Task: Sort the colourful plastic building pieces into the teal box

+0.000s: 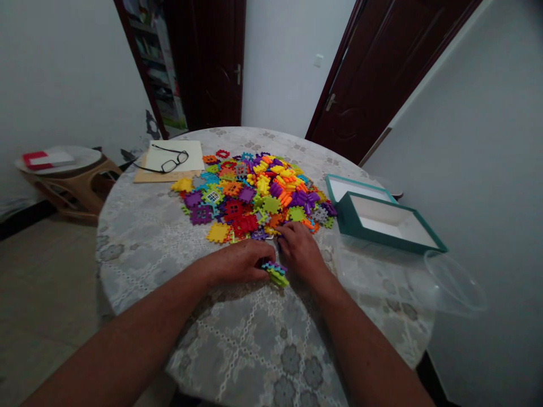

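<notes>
A heap of colourful plastic interlocking tiles (232, 210), red, purple, yellow, green and orange, spreads over the middle of the table. My left hand (248, 260) is closed on a small stack of interlocking tiles (276, 275), green with blue and purple, at the near side of the heap. Beside it, my right hand (297, 244) reaches to the heap's near edge with its fingers bent down among the pieces. What those fingertips touch is too small to make out. Purple, yellow and orange peg-like pieces (286, 183) lie on top of the heap.
The round table (254, 350) has a grey patterned cloth. Black glasses (169, 165) rest on paper (193, 152) at the left. A green-rimmed box (392, 220) and a clear plastic container (456, 282) stand at the right. A wooden stool (76, 186) is beyond the left edge.
</notes>
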`<state>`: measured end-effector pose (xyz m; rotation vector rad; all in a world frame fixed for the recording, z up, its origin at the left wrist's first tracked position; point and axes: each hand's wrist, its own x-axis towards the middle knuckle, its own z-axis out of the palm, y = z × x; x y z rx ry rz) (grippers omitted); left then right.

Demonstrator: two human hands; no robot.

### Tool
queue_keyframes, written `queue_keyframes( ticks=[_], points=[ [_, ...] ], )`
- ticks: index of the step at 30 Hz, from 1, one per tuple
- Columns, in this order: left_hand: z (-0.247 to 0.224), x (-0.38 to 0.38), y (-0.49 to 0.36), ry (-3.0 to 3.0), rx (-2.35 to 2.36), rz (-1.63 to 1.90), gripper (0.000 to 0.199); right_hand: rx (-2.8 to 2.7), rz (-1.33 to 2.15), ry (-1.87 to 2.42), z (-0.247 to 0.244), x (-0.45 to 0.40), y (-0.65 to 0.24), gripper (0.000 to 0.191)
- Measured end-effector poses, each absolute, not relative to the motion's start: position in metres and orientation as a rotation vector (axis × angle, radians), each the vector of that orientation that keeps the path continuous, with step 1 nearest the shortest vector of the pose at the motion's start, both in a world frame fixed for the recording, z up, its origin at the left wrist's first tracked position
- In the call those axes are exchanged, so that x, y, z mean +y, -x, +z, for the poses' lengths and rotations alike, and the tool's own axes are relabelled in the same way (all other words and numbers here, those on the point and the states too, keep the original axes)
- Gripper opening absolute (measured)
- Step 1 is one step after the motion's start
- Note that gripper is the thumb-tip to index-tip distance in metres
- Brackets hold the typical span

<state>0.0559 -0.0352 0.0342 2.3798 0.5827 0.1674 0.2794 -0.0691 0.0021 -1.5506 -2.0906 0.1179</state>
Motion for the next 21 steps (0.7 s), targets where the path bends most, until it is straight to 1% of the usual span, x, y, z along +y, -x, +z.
queue_keyframes(
  ticks=[3,6,8,11,15,21],
  points=[
    [0.033,-0.035,-0.055,-2.355,0.557,0.212,0.018,-2.146,0.019,1.643,-0.004,-0.062,-0.268,0.021],
    [0.029,-0.035,-0.056,-2.353,0.560,0.259,0.014,-2.115,-0.001,1.702,-0.008,-0.059,-0.268,0.012],
    [0.026,-0.034,-0.057,-2.372,0.586,0.298,0.013,-2.057,-0.005,1.677,-0.007,-0.059,-0.272,0.013],
    [0.019,-0.031,-0.058,-2.391,0.599,0.363,0.014,-1.935,0.012,1.578,0.002,-0.065,-0.282,0.020],
    [0.011,-0.027,-0.058,-2.406,0.618,0.422,0.015,-1.851,0.098,1.520,0.024,-0.079,-0.295,0.021],
    [0.009,-0.027,-0.058,-2.401,0.684,0.383,0.022,-2.122,0.400,1.483,0.044,-0.092,-0.303,0.014]
  ],
)
